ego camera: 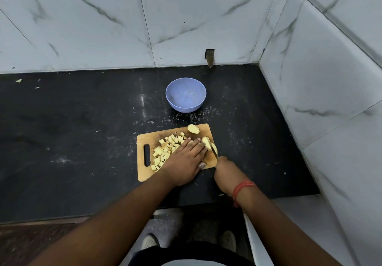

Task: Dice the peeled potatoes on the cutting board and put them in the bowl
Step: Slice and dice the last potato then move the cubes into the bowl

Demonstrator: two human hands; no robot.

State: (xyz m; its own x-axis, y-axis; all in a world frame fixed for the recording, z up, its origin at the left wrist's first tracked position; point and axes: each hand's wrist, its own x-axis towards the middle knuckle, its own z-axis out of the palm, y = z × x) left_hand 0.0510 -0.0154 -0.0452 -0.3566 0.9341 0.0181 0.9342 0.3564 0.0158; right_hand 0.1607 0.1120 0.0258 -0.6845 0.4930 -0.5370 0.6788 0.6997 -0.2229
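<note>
A wooden cutting board (144,174) lies on the black counter. Several pale potato cubes (165,150) are piled on its left half. My left hand (186,162) lies flat, its straight fingers pressing a peeled potato piece (207,142) near the board's right edge. My right hand (225,172) grips a knife (214,151) whose blade is down in that piece. Another potato half (193,129) sits at the board's far edge. The blue bowl (186,95) stands beyond the board and looks empty.
White marble-tiled walls close the counter (72,141) at the back and on the right. Small scraps lie at the far left near the wall. The counter's front edge runs just below my forearms, with my shoes on the floor beneath.
</note>
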